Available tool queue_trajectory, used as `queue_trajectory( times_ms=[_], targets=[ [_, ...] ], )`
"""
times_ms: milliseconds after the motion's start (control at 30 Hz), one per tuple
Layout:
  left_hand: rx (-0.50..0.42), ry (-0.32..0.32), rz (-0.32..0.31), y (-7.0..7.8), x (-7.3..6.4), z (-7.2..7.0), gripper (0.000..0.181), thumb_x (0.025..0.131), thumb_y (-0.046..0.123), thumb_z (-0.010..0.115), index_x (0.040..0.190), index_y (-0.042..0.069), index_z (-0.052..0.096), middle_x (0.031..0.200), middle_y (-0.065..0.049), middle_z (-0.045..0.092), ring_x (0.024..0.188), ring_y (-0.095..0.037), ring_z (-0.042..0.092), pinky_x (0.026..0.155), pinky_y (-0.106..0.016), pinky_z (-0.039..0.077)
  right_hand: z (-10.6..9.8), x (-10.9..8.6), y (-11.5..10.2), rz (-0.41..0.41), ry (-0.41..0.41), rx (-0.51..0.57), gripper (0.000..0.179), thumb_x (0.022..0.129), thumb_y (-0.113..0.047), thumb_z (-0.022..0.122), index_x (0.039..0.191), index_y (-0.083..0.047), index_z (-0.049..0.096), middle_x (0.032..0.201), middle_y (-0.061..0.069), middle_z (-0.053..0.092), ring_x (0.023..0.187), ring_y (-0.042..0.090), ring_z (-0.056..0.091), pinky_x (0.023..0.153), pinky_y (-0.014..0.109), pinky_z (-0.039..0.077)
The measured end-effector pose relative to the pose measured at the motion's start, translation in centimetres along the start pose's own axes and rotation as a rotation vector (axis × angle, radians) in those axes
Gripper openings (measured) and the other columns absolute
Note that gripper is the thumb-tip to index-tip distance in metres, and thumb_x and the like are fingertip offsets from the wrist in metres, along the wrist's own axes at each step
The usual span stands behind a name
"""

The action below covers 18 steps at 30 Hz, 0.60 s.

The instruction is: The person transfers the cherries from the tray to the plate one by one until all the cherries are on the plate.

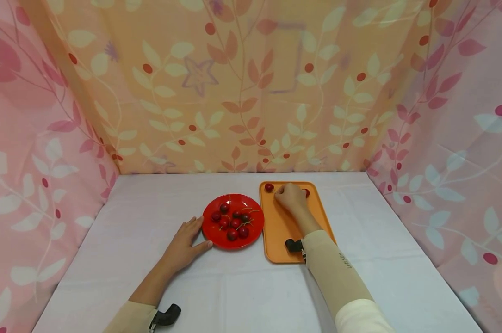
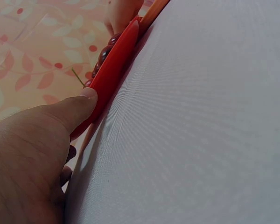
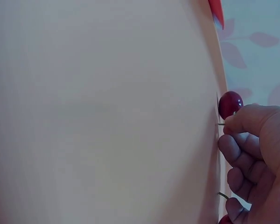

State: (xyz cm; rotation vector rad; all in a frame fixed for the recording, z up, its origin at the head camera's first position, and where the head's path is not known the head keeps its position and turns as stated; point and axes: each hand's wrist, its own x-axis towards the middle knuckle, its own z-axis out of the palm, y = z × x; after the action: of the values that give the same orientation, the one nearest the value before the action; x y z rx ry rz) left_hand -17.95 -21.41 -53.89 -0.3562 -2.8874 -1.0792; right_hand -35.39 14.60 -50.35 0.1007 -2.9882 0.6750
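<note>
A round red plate (image 1: 211, 236) bearing several dark red cherries (image 1: 235, 223) with stems stands on the table. My left hand (image 1: 188, 247) rests at its left rim, thumb and fingers spread along the edge; in the left wrist view the thumb (image 2: 81, 109) touches the rim. Over the far part of an orange tray (image 1: 277, 245) is my right hand (image 1: 293, 196). Thumb and forefinger there pinch a cherry by its stem (image 3: 221, 124); the fingers hide most of the fruit. One cherry (image 1: 269, 187) lies left of that hand, another (image 1: 306, 192) right of it, partly covered.
The plate's right edge is right beside the tray. White cloth (image 1: 234, 296) covers the table. Patterned curtains (image 1: 251, 92) stand behind and on both sides. Black wrist mounts (image 1: 167, 315) sit on both sleeves.
</note>
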Motion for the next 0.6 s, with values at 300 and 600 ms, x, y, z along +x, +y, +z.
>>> queue_trajectory(
  times_ms=[300, 600],
  targets=[
    [0.001, 0.001, -0.007, -0.13, 0.02, 0.07, 0.089, 0.09, 0.049, 0.075, 0.161, 0.016, 0.035, 0.163, -0.007, 0.04, 0.156, -0.032, 0.023, 0.127, -0.059, 0.014, -0.31, -0.07, 0.2, 0.012, -0.007, 0.012, 0.026, 0.089, -0.022, 0.063, 0.064, -0.017, 0.063, 0.063, 0.0, 0.058, 0.064, 0.023, 0.055, 0.082, 0.045, 0.04],
    [0.006, -0.001, 0.001, -0.1, 0.05, 0.01, 0.088, 0.09, 0.048, 0.076, 0.161, 0.015, 0.035, 0.163, -0.007, 0.039, 0.156, -0.031, 0.023, 0.127, -0.058, 0.013, -0.59, -0.28, 0.43, 0.001, 0.002, 0.11, 0.012, 0.09, -0.023, 0.067, 0.081, -0.015, 0.07, 0.069, 0.0, 0.066, 0.067, 0.022, 0.059, 0.072, 0.036, 0.045]
  ],
)
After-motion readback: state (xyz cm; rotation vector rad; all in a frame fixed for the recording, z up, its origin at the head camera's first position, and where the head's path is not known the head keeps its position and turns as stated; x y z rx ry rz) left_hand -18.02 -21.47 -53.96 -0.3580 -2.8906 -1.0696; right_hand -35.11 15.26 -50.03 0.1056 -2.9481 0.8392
